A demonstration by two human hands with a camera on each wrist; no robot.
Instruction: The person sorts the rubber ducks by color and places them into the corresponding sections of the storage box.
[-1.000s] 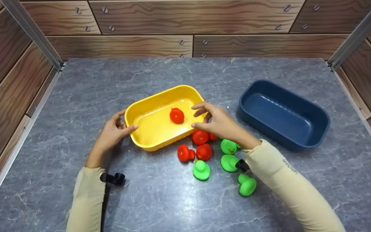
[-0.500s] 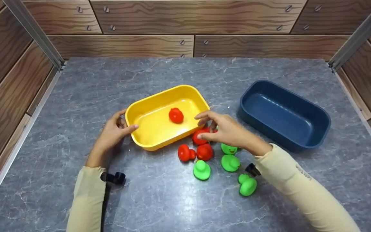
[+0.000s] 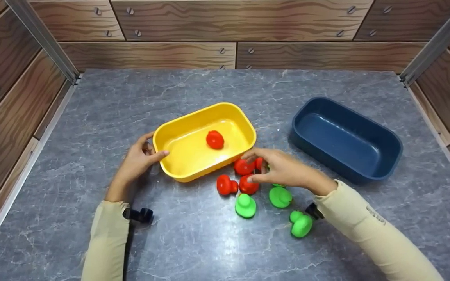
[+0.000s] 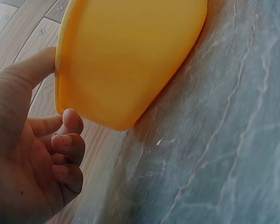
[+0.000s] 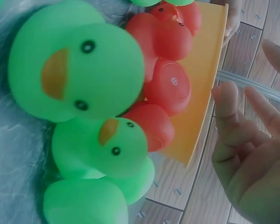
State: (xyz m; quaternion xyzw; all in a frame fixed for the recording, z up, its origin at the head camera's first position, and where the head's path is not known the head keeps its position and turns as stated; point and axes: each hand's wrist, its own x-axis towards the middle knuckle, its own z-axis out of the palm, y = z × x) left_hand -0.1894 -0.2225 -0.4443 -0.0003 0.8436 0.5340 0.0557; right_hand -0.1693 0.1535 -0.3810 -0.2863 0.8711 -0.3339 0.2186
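Observation:
My left hand (image 3: 136, 158) holds the left end of a yellow plastic tub (image 3: 182, 156), the thumb over its rim and the fingers outside. In the left wrist view, that tub (image 4: 130, 56) shows its outer end wall beside curled fingers. One red rubber duck (image 3: 215, 139) lies inside. My right hand (image 3: 279, 168), fingers spread and relaxed with nothing in them, is over the pile near the tub's right front corner. Below it are several red ducks (image 3: 249, 185), partly covered by the hand. The right wrist view shows this hand (image 5: 256, 158) apart from the red ducks (image 5: 168, 86).
A dark blue tub (image 3: 338, 142) stands on the right of the grey marbled table (image 3: 193, 242). Several green rubber ducks (image 3: 245, 206) lie in front of and beside the red ones. Wood-patterned walls (image 3: 143, 54) enclose the back and sides.
My right hand has drawn back from the yellow tub's right end, toward me and to the right, over the red ducks. The left hand keeps its hold on the tub.

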